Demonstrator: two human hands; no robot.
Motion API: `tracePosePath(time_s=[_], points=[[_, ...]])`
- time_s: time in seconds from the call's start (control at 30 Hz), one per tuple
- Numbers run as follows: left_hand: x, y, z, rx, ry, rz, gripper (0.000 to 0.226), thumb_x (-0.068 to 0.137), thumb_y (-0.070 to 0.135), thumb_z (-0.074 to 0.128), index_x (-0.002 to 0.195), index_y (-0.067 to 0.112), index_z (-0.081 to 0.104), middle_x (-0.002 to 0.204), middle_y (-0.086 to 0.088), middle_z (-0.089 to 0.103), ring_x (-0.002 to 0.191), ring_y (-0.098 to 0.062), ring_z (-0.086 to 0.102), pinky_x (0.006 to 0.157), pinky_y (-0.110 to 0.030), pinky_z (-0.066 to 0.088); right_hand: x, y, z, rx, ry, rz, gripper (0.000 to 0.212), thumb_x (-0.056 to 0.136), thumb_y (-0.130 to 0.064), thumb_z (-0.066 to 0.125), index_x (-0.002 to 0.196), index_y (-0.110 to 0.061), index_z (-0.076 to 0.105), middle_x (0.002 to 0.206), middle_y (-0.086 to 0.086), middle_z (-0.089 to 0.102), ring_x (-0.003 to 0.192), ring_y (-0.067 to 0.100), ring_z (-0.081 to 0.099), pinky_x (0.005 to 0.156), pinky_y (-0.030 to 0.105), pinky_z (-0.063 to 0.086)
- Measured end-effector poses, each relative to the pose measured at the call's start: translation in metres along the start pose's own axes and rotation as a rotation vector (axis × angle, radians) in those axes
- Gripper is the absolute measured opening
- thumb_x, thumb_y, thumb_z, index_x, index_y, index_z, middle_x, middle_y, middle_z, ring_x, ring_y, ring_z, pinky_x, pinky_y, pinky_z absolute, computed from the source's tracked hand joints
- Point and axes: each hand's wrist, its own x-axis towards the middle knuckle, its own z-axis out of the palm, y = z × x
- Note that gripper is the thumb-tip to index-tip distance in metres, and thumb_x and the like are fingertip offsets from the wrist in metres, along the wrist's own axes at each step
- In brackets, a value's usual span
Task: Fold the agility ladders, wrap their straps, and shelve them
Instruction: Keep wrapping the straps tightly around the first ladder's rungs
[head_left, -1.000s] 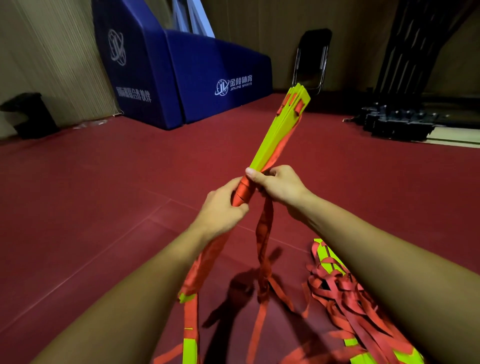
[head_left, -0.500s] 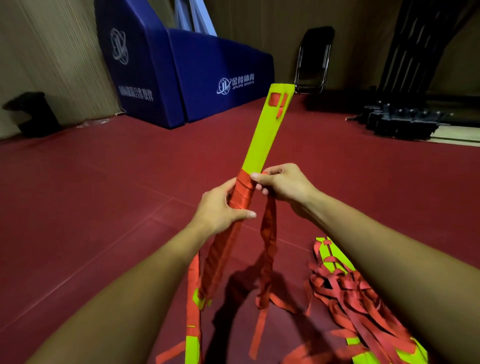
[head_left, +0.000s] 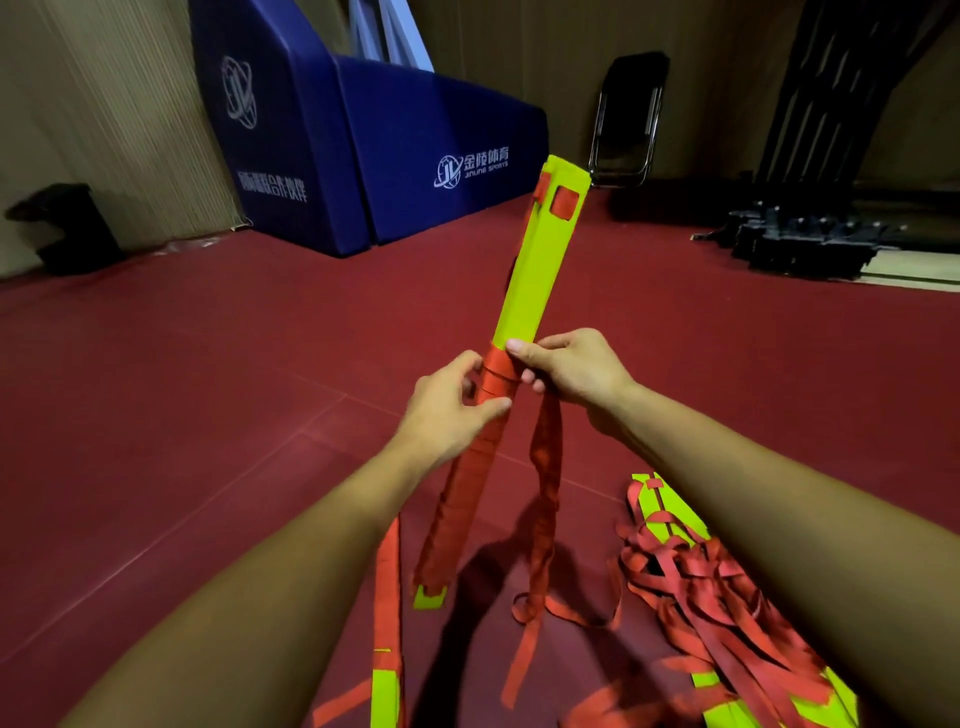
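A folded bundle of yellow-green ladder rungs (head_left: 535, 270) stands tilted in front of me, its lower half wound in red strap (head_left: 467, 467). My left hand (head_left: 447, 410) grips the wrapped part of the bundle from the left. My right hand (head_left: 566, 366) pinches the strap at the top edge of the winding, thumb on the front. A loose length of red strap (head_left: 543, 499) hangs from under my right hand down to the floor. A second ladder (head_left: 727, 608) lies in a tangle of red straps on the floor at lower right.
The floor is dark red matting (head_left: 208, 395). Blue padded blocks (head_left: 395, 156) stand against the back wall, with a folded black chair (head_left: 628, 119) to their right. Black equipment (head_left: 810, 244) sits at the right rear. A loose rung and strap (head_left: 387, 665) lie near my left forearm.
The bundle has turned so its flat face points at me and stands more upright. The strap winding has climbed higher, and my right hand has come round to the front with the strap.
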Motion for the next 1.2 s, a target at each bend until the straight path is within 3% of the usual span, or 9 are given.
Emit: tracePosePath(time_s=[0.17,0.3,0.43,0.57,0.7,0.87,1.0,1.1,1.2], points=[[-0.006,0.006,0.003,0.220,0.052,0.018,0.037,0.081,0.049,0.070,0.093,0.033,0.039,0.079,0.003,0.065,0.081,-0.035,0.064,0.073,-0.046,0.054,0.003,0.003,0.006,-0.108,0.109,0.033,0.057,0.073,-0.066,0.073,0.059,-0.012,0.069,0.057,0.003,0.068,0.045,0.006,0.054,0.056,0.026,0.040],[-0.009,0.017,0.004,0.336,0.074,0.027,0.036,0.084,0.048,0.065,0.109,0.035,0.042,0.091,-0.001,0.069,0.091,-0.041,0.064,0.076,-0.047,0.054,0.003,0.000,0.007,-0.192,0.138,-0.041,0.061,0.072,-0.068,0.072,0.059,-0.008,0.069,0.052,0.001,0.065,0.049,0.011,0.056,0.058,0.033,0.044],[-0.006,0.011,0.000,-0.123,-0.138,-0.117,0.037,0.085,0.034,0.068,0.097,0.026,0.035,0.082,0.000,0.063,0.072,-0.024,0.057,0.070,-0.037,0.049,0.000,-0.008,0.003,-0.120,0.007,-0.095,0.041,0.088,-0.042,0.070,0.061,-0.012,0.063,0.051,-0.004,0.059,0.040,0.001,0.046,0.044,0.016,0.033],[-0.001,0.005,0.001,-0.384,-0.227,-0.222,0.038,0.090,0.007,0.071,0.105,0.015,0.037,0.084,-0.012,0.054,0.075,-0.019,0.055,0.062,-0.026,0.045,0.001,-0.006,0.003,-0.102,-0.056,-0.139,0.031,0.089,-0.031,0.072,0.067,-0.010,0.065,0.056,-0.002,0.060,0.045,0.005,0.047,0.048,0.018,0.036],[0.002,-0.004,0.000,-0.225,-0.136,-0.132,0.060,0.061,0.056,0.082,0.113,0.031,0.064,0.083,-0.004,0.068,0.071,-0.013,0.056,0.071,-0.039,0.053,0.002,-0.002,0.001,-0.059,-0.015,-0.139,0.027,0.088,-0.027,0.074,0.066,-0.012,0.067,0.056,-0.001,0.060,0.045,0.008,0.047,0.050,0.020,0.037],[0.003,-0.006,-0.005,0.033,0.018,-0.103,0.051,0.056,0.071,0.076,0.097,0.042,0.068,0.066,0.006,0.069,0.063,-0.016,0.061,0.069,-0.039,0.054,0.003,-0.002,0.005,-0.136,0.061,-0.118,0.036,0.082,-0.037,0.078,0.062,-0.013,0.060,0.053,-0.003,0.063,0.042,0.007,0.053,0.050,0.023,0.040],[-0.003,0.002,-0.004,0.211,0.083,-0.102,0.042,0.068,0.064,0.076,0.097,0.037,0.063,0.066,0.007,0.062,0.082,-0.028,0.066,0.068,-0.038,0.051,-0.001,-0.002,0.012,-0.241,0.141,-0.067,0.053,0.071,-0.062,0.076,0.065,-0.010,0.068,0.057,0.000,0.069,0.049,0.008,0.064,0.055,0.027,0.048],[-0.005,0.012,-0.002,0.282,0.129,-0.122,0.043,0.074,0.058,0.075,0.108,0.037,0.062,0.078,0.006,0.062,0.091,-0.033,0.065,0.070,-0.038,0.048,-0.004,-0.004,0.018,-0.338,0.200,-0.052,0.080,0.046,-0.088,0.059,0.067,-0.012,0.072,0.062,0.003,0.071,0.066,0.022,0.071,0.065,0.040,0.057],[-0.006,0.013,0.000,0.328,0.135,-0.075,0.037,0.077,0.057,0.072,0.097,0.031,0.056,0.080,0.004,0.063,0.088,-0.032,0.064,0.066,-0.037,0.045,-0.003,-0.006,0.018,-0.318,0.222,-0.063,0.076,0.050,-0.085,0.062,0.066,-0.012,0.071,0.065,0.005,0.071,0.068,0.026,0.070,0.067,0.043,0.057]])
